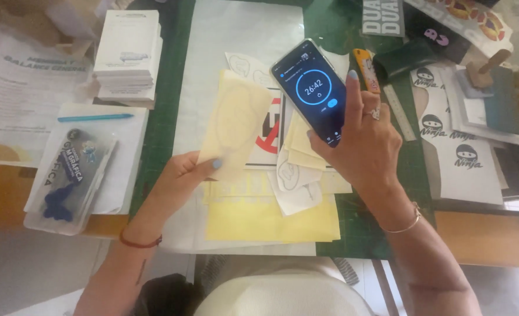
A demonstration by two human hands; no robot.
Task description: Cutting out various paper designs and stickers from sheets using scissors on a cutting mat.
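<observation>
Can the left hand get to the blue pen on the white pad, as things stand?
Probably not freely: the left hand already pinches a pale yellow paper sheet. The blue pen lies uncovered on the white pad, nothing between.

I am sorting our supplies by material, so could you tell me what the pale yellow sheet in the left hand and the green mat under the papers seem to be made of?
The pale yellow sheet looks like thin matte backing paper: light shows through and it bends slightly. The green mat looks like rubbery plastic with a dull finish and a faint printed grid, probably a cutting mat.
</observation>
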